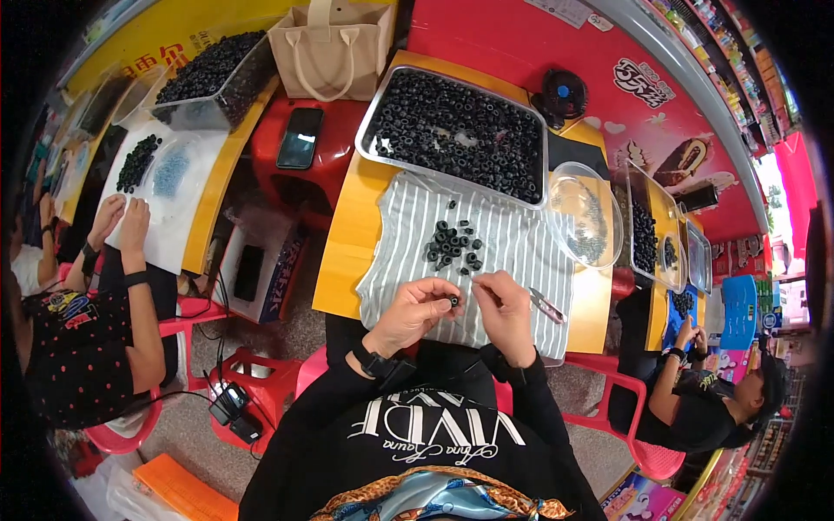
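Observation:
My left hand (412, 314) pinches a small black ring-shaped part (453, 300) between thumb and fingertips. Close beside it, my right hand (506, 314) has its fingertips pressed together, and what is in them, if anything, is too small to make out. Just beyond both hands, a loose pile of the same black parts (446, 247) lies on a grey-and-white striped cloth (401, 260). To the right of my right hand rests a small metal tool (547, 306), perhaps a knife or tweezers.
Behind the pile stands a clear tray (369, 148) full of black parts. A round clear dish (615, 227) with tiny bluish pieces sits right of the cloth. A fan (563, 94), a phone (300, 139) and a canvas bag (334, 56) are farther off. People work at tables left and right.

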Tool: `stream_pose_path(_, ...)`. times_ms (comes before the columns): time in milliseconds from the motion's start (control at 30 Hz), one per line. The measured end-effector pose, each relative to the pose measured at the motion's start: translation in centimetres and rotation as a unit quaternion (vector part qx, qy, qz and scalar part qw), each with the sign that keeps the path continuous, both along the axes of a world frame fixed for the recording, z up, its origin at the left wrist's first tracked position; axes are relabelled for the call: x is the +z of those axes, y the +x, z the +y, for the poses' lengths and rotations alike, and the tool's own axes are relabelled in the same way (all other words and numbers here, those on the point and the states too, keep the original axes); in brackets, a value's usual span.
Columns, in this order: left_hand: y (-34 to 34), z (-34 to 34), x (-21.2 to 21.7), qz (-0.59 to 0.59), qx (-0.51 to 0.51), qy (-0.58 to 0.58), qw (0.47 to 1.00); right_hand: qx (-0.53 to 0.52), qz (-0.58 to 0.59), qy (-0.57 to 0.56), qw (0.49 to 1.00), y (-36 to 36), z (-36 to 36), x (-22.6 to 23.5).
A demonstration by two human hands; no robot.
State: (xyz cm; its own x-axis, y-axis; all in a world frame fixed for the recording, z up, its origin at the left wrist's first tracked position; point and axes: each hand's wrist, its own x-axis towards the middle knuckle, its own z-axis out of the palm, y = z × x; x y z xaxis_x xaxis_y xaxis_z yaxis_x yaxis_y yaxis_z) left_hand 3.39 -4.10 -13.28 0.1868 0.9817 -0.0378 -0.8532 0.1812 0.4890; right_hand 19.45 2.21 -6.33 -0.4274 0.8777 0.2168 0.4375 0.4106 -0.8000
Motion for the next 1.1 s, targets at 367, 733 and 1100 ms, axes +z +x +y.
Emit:
stream_pose_path(367, 0.1, 0.3, -0.6, 0.007, -0.009, 0.009, 1.000, 0.017, -0.231, 0.127, 0.965, -1.2, 1.0, -1.5)
stream_pose_path(733, 0.1, 0.1, -0.3, 0.020, -0.006, 0.014, 1.000, 0.000, 0.039, -0.132, 0.991, 2.0, 0.2, -2.3)
stream_pose_path(1100, 2.5, 0.5, 0.5, 0.062, 0.006, -0.028, 0.998, -0.008, 0.293, -0.308, 0.905, 3.6, -2.0, -1.5)
